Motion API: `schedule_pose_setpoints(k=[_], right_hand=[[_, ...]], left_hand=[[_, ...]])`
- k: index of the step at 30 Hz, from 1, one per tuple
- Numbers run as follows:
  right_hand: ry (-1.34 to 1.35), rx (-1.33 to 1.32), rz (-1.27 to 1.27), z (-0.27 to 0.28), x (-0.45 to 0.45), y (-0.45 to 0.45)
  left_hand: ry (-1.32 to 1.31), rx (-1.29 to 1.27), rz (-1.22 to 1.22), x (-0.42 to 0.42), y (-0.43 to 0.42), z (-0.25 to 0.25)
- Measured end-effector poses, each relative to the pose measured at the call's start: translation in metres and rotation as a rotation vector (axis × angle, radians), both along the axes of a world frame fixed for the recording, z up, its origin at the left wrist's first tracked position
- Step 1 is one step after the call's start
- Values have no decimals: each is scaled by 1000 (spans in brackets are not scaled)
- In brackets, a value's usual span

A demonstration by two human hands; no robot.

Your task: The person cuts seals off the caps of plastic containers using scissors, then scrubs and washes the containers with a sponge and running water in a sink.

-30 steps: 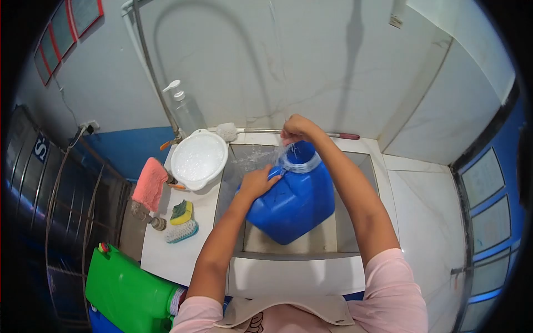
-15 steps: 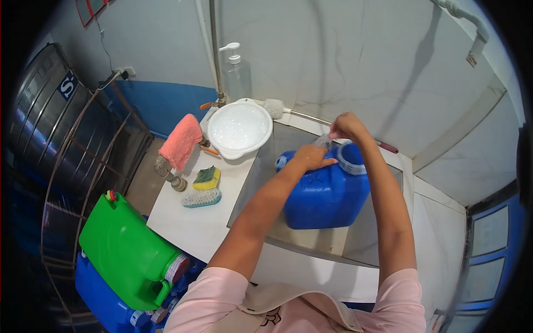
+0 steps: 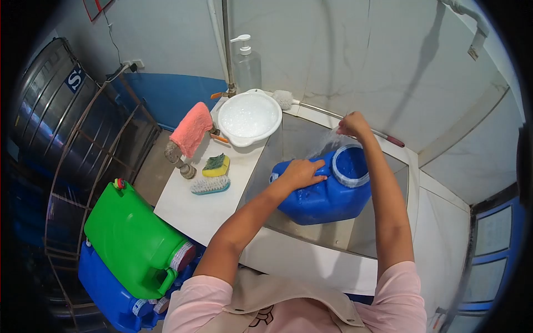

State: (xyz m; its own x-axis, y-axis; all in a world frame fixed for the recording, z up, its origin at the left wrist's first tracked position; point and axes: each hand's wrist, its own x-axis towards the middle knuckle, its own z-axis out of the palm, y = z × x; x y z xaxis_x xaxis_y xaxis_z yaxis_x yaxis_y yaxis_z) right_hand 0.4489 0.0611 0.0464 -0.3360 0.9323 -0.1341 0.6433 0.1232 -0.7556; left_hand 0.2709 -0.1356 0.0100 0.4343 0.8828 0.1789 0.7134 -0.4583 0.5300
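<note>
Jug (image 3: pixel 322 204) of blue plastic, uncapped, in a grey sink (image 3: pixel 333 238)

Its wide mouth (image 3: pixel 351 167), ringed in white, faces up at the right end and shows the blue inside. At the left end sits a small spout (image 3: pixel 273 177), also ringed in white. The plastic looks wet and shiny.

The left hand (image 3: pixel 302 174) lies over the jug's top, fingers and thumb pressed to it; whether it grips, one cannot tell. The right hand (image 3: pixel 353 125) hangs just behind the mouth, fingers curled in. A clear, blurred streak (image 3: pixel 325 145) trails from it; what the fingers hold, if anything, cannot be told.

The right forearm (image 3: pixel 388 200) crosses the sink, hiding part of its right side. Behind the right hand runs a long-handled brush (image 3: pixel 318 109). On the white table (image 3: pixel 183 213), left of the sink, stand a white basin (image 3: pixel 239 139) of suds, a yellow-green sponge (image 3: pixel 217 166) and a scrubbing brush (image 3: pixel 210 185). A coral cloth (image 3: pixel 192 130) drapes over piping nearby. Beyond the table's left edge, a green jug (image 3: pixel 136 238) rests on blue ones (image 3: pixel 102 291).
</note>
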Motion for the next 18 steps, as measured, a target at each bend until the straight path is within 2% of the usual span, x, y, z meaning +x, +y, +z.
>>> schedule_pose_setpoints(k=[3, 5, 6, 7, 8, 9, 10, 11, 13, 14, 15, 16, 17, 18], right_hand=[[-330, 95, 33, -15, -29, -34], [-115, -98, 122, 3, -86, -94], [17, -32, 297, -11, -114, -113], [-36, -115, 426, -14, -146, -132], [-159, 22, 644, -29, -180, -147], [-134, 30, 669, -24, -204, -177], [-56, 102, 666, -32, -225, -197], [22, 174, 660, -39, -242, -207], [85, 138, 655, -55, -265, -203], [144, 101, 643, -63, -275, -202], [144, 98, 651, -64, -277, -202], [170, 297, 531, -63, -273, -201], [194, 495, 406, -63, -270, -200], [190, 492, 410, -61, -265, -201]], left_hand=[[44, 33, 26, 4, -28, -1], [45, 25, 47, 2, -43, -7], [62, 9, 33, -2, -49, -8], [66, 8, 43, -4, -52, -15], [-104, 208, -17, -6, -53, -29], [-273, 407, -79, -10, -56, -45], [-246, -95, -122, -19, -61, -57], [-52, -192, -144, -15, -59, -63], [89, -220, -88, -12, -72, -42], [88, -220, -79, -12, -75, -53], [39, -39, -77, -13, -78, -78], [-8, 140, -76, -16, -82, -84], [-9, 139, -72, -20, -80, -89], [-107, -58, -125, -21, -80, -81]])
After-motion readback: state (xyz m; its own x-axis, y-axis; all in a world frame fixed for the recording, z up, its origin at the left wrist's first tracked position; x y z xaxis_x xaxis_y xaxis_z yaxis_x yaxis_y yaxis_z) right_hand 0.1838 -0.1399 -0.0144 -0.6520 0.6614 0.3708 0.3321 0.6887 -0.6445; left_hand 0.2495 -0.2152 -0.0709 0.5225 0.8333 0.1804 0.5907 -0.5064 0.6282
